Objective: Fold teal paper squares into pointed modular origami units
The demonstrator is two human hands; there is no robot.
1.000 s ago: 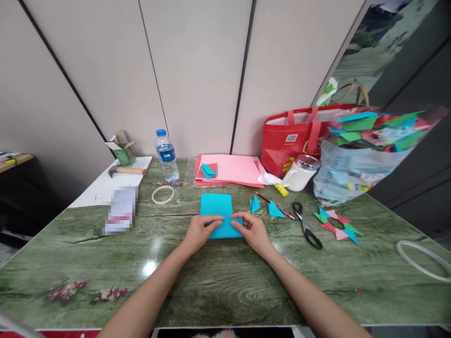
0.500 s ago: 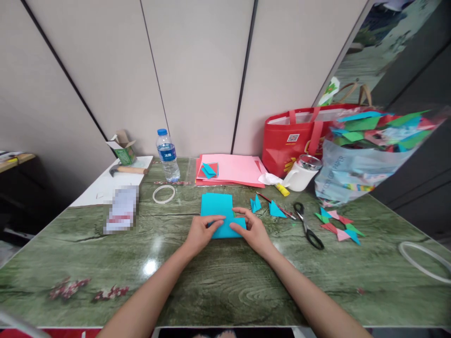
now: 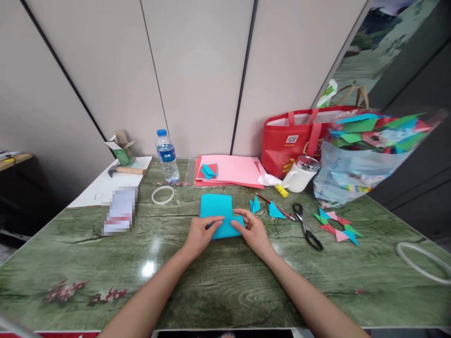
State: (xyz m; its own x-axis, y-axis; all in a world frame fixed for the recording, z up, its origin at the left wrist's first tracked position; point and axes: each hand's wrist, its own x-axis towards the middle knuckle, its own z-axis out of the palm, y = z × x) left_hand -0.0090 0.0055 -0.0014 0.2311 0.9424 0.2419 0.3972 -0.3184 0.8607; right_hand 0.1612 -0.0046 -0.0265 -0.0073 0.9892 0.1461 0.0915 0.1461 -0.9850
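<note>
Blue paper (image 3: 216,205) | left hand (image 3: 200,235), right hand (image 3: 257,234) pinching it | folded pieces (image 3: 276,210) near, scissors (image 3: 306,228) farther right

Our left hand (image 3: 201,235): fingers on the blue paper (image 3: 217,209)
Our right hand (image 3: 254,231): fingers at its right side
Counter (image 3: 211,291): we see scissors (image 3: 306,226) beyond our right hand
Far edge: bottle (image 3: 167,157) upright, left of the pink sheets (image 3: 236,169)
</note>
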